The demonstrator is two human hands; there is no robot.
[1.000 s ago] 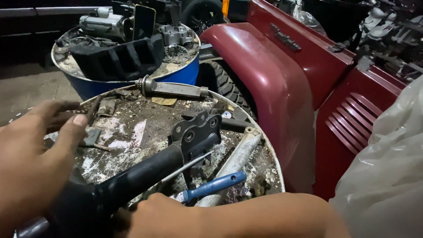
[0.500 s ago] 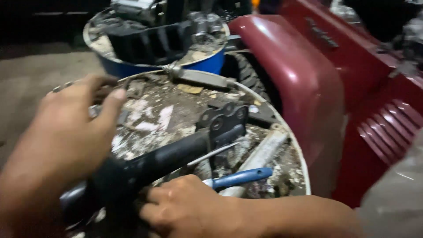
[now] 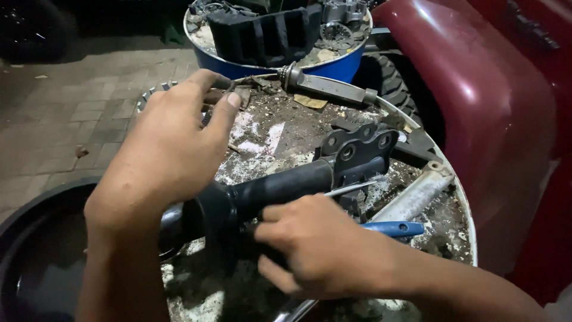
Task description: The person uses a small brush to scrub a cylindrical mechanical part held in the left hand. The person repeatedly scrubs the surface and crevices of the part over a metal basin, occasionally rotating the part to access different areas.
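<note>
Hands (image 3: 250, 197) on black strut (image 3: 286, 185), blue-handled tool (image 3: 393, 228) beside, drum top (image 3: 280, 131) cluttered

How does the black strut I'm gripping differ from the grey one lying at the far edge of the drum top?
The black strut is dark, thick, held by the left hand and right hand, and ends in a bolt-hole bracket. The grey strut is pale metal, slimmer, untouched, and shows a round collar at its left end. Both are long tubular parts lying across the dirty drum top.
</note>
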